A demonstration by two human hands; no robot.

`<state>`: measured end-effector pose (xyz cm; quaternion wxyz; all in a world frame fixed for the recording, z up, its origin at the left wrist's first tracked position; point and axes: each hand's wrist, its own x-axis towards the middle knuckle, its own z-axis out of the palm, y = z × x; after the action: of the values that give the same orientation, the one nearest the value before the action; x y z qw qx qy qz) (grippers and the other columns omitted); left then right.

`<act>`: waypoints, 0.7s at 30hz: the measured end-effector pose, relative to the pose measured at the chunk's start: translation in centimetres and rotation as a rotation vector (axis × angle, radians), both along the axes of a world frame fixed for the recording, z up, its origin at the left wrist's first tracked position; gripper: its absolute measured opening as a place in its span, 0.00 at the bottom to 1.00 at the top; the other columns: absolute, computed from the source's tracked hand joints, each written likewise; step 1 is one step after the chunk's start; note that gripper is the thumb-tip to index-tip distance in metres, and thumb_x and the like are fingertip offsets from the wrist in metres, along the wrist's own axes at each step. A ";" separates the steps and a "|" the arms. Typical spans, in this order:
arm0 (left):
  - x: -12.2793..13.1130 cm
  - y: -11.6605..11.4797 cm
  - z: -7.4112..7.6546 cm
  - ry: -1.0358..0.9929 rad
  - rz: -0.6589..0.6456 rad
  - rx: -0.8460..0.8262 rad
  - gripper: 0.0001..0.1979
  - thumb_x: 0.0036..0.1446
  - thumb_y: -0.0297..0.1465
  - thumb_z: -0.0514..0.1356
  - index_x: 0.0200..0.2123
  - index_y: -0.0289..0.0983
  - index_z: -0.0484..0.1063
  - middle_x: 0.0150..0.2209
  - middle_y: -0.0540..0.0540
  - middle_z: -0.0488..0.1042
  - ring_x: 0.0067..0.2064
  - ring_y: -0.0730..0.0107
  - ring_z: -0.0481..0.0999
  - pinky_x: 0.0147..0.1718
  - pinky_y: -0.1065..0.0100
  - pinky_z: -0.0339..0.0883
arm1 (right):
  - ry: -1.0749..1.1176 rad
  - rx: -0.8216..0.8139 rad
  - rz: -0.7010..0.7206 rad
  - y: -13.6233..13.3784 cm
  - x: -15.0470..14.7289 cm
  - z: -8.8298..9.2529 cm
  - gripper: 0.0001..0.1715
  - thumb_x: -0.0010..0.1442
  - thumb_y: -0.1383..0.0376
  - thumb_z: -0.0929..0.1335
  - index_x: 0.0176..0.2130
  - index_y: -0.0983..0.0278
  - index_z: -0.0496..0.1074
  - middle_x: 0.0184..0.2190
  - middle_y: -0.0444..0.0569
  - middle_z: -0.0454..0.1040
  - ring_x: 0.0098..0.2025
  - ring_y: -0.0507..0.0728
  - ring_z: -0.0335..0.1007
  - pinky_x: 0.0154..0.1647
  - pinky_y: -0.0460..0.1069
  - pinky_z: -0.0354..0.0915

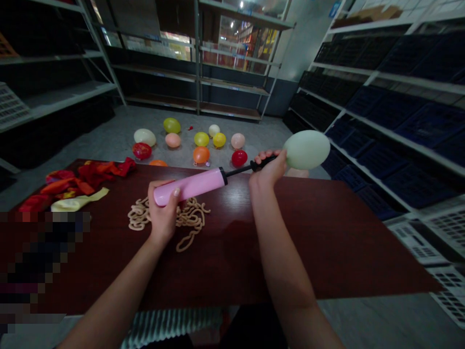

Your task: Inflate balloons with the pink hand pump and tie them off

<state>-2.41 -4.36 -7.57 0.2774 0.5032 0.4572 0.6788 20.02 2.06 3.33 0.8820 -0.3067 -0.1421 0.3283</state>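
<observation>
My left hand (164,206) is wrapped round the pink barrel of a balloon pump (196,186), held tilted above the table. The pump's black rod is drawn out to the right. My right hand (271,167) closes on the black handle at that end. A pale green balloon (307,149), partly filled, sits against the fingers of my right hand; its neck is hidden behind them. Below the pump a heap of beige rubber bands or loops (192,220) lies on the dark red-brown table (225,261).
Uninflated red and orange balloons (90,174) and a pale yellow one (78,200) lie at the table's left. Several inflated balloons (201,155) rest on the floor beyond. Metal shelves (232,87) stand behind; shelves with dark crates (385,140) line the right.
</observation>
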 end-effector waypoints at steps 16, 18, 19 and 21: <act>0.1 -0.3 1.2 0.041 -0.090 -0.015 0.28 0.45 0.44 0.74 0.44 0.38 0.68 0.40 0.45 0.74 0.31 0.69 0.75 0.28 0.70 0.71 | -0.063 -0.027 0.171 -0.6 -5.0 -1.1 0.17 0.70 0.55 0.57 0.31 0.58 0.53 0.19 0.33 0.57 0.18 0.46 0.57 0.19 0.41 0.56; 0.2 -0.4 1.7 0.170 -0.073 0.010 0.28 0.43 0.45 0.74 0.41 0.37 0.70 0.39 0.44 0.76 0.36 0.64 0.76 0.35 0.66 0.72 | -0.068 -0.046 0.134 -0.4 -4.1 -1.1 0.17 0.70 0.56 0.57 0.30 0.58 0.54 0.19 0.33 0.57 0.17 0.45 0.56 0.18 0.41 0.54; 0.2 -0.4 1.9 0.215 -0.079 0.014 0.27 0.43 0.46 0.74 0.40 0.37 0.71 0.38 0.44 0.76 0.38 0.62 0.77 0.37 0.64 0.72 | -0.069 -0.049 0.118 -0.3 -3.6 -1.1 0.17 0.70 0.57 0.57 0.30 0.58 0.54 0.19 0.33 0.57 0.17 0.45 0.56 0.17 0.41 0.54; 0.3 -0.4 2.2 0.254 -0.097 0.010 0.26 0.43 0.47 0.73 0.40 0.37 0.73 0.37 0.44 0.77 0.38 0.60 0.77 0.39 0.62 0.72 | -0.063 -0.047 0.105 -0.1 -2.6 -1.1 0.16 0.70 0.58 0.58 0.29 0.58 0.53 0.19 0.33 0.56 0.17 0.45 0.55 0.16 0.41 0.53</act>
<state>-2.12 -4.80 -5.37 0.2473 0.6081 0.4603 0.5976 17.39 1.98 2.24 0.8513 -0.3295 -0.1781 0.3675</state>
